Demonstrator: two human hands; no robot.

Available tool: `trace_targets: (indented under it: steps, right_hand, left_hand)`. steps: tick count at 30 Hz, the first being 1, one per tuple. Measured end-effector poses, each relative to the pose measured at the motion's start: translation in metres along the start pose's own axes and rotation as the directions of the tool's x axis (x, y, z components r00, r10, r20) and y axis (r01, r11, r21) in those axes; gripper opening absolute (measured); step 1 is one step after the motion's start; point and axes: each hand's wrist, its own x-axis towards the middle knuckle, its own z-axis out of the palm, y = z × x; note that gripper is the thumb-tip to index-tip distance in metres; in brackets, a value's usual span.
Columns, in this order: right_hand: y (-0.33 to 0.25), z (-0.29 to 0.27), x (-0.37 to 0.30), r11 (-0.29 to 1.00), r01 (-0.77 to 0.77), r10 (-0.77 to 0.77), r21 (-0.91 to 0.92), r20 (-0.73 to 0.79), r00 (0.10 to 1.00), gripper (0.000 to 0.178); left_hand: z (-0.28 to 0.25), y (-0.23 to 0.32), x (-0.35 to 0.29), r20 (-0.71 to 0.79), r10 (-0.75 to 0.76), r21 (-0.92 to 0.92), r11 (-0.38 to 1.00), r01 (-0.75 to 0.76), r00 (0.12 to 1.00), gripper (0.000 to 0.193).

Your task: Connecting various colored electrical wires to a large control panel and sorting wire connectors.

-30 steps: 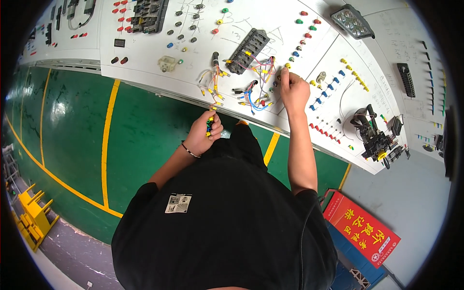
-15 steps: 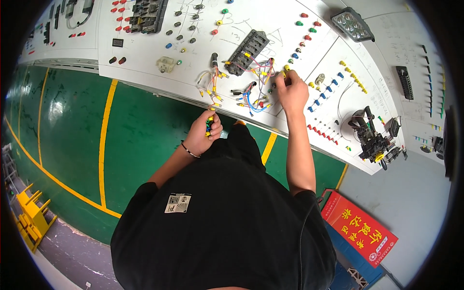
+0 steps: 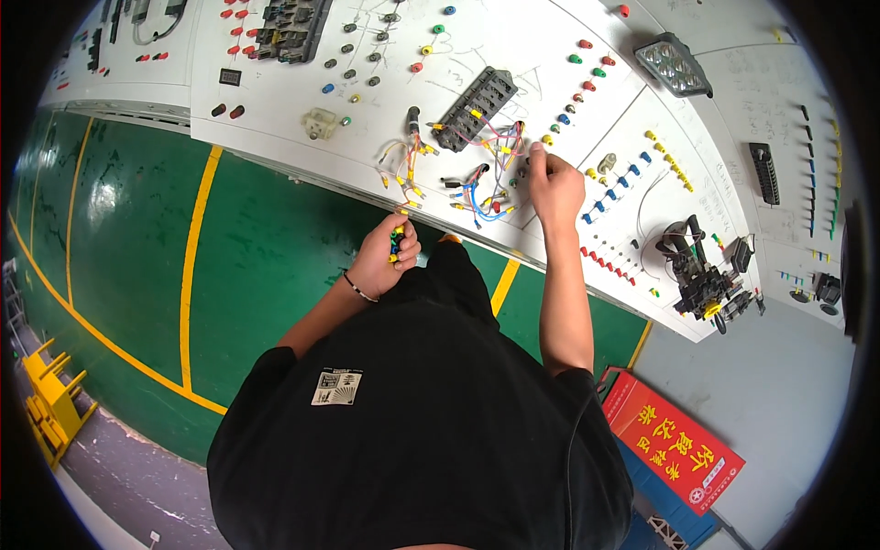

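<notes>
Below the near edge of the white board (image 3: 275, 151), my left hand (image 3: 389, 247) is curled round several small yellow, green, blue and black plastic caps (image 3: 396, 244). Over the board, my right hand (image 3: 557, 191) has thumb and forefinger pressed together beside a yellow terminal post (image 3: 547, 140); whatever lies between the fingertips is hidden. Left of that hand stands a black fuse box (image 3: 475, 108) with red and purple wires (image 3: 513, 137) trailing from it. Loose blue wires (image 3: 477, 197) with crimped ends lie nearer me. Another yellow-tipped wire bundle (image 3: 403, 170) reaches toward my left hand.
Rows of coloured terminal posts (image 3: 623, 181) stick up from the board on the right. A square lamp (image 3: 674, 66) and a black switch assembly (image 3: 701, 275) stand farther right. A red sign (image 3: 676, 440) and yellow stools (image 3: 50, 394) are on the floor.
The board sits slightly lower in the picture. A yellow piece at my right fingertips no longer shows, and the yellow post beside them is in plain sight. My left hand has hardly moved.
</notes>
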Motion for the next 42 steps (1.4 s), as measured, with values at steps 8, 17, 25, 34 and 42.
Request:
trace_targets:
  steps: [8, 17, 25, 34, 42]
  right_hand:
    - [-0.002, -0.004, 0.002, 0.999, 0.018, -0.017, -0.028, 0.032, 0.999, 0.046]
    - [0.011, 0.004, 0.004, 1.0, 0.025, -0.025, -0.006, 0.043, 0.999, 0.041]
    - [0.005, 0.007, 0.002, 0.994, 0.101, -0.103, -0.03, -0.081, 0.991, 0.041]
    - [0.007, 0.009, 0.004, 0.997, 0.082, -0.081, 0.008, -0.085, 0.993, 0.044]
    - [0.009, 0.009, 0.004, 0.995, 0.098, -0.096, 0.011, -0.104, 0.99, 0.042]
  left_hand:
    - [-0.012, -0.001, 0.008, 0.046, -0.019, -0.02, 1.0, 0.02, 0.999, 0.028]
    - [-0.014, -0.001, 0.011, 0.068, -0.078, -0.029, 0.996, 0.08, 0.995, 0.028]
    - [-0.013, -0.002, 0.012, 0.042, -0.081, -0.034, 0.996, 0.082, 0.996, 0.028]
    - [-0.015, 0.001, 0.011, 0.006, -0.067, -0.011, 0.998, 0.067, 0.998, 0.028]
    - [-0.015, 0.004, 0.009, 0.044, -0.074, -0.005, 0.997, 0.074, 0.996, 0.027]
